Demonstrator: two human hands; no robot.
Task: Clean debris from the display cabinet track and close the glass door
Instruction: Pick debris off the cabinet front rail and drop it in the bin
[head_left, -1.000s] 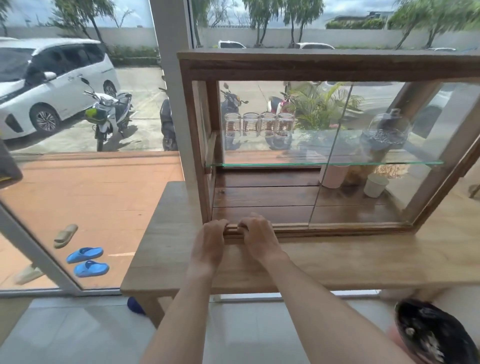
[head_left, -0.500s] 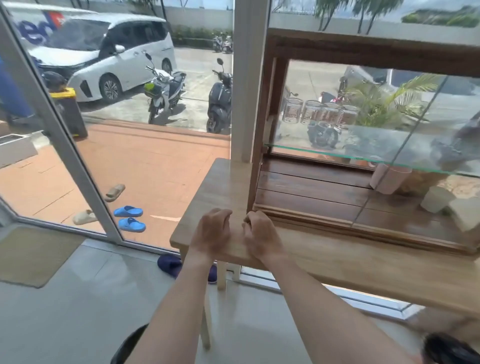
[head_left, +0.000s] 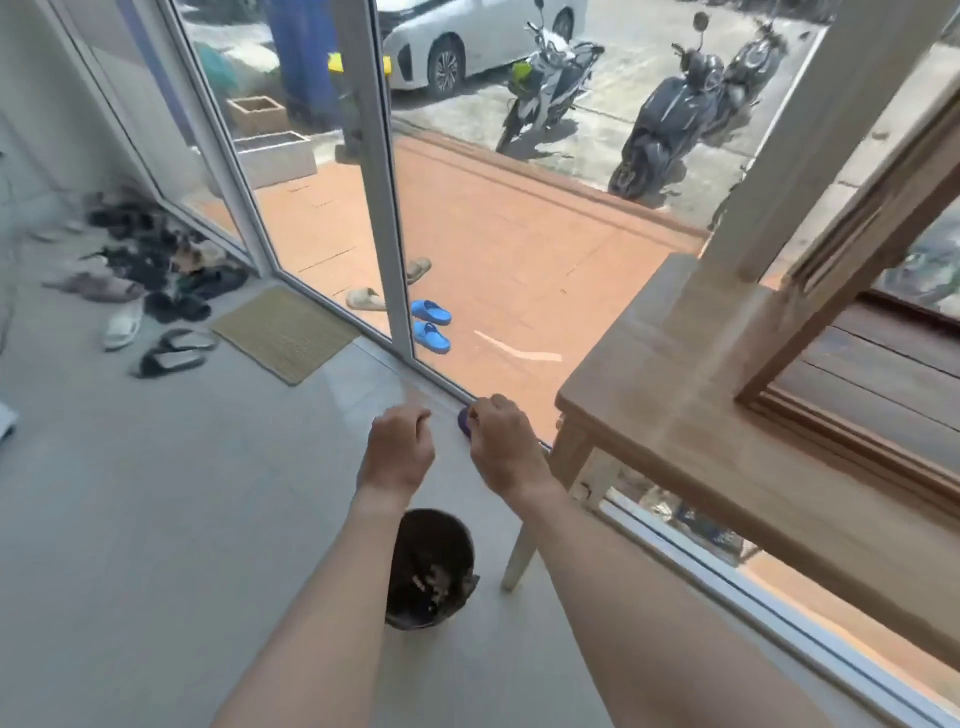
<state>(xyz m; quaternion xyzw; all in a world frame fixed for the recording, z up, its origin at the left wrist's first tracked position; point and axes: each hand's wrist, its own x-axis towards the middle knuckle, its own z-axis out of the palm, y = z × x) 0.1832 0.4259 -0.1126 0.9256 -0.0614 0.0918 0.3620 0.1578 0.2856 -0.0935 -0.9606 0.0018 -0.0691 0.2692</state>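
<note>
A: Wooden display cabinet (head_left: 810, 332) sits at frame right on the table (head_left: 670, 374); both hands are off it, out over the floor.

B: Hand state?

A: Left hand (head_left: 397, 449) and right hand (head_left: 506, 449) side by side, not touching, fingers curled under. Cannot tell whether either holds debris. Black bin (head_left: 431, 569) stands below the forearms.

B: Track position?

A: Bottom track (head_left: 852, 436) lies right of the hands and higher, long axis running away to the right along the cabinet front. Right hand nearer. Track looks like stepped brown wood; blur hides any debris. Glass door not identifiable, so my judgement: closing not yet done.
</note>
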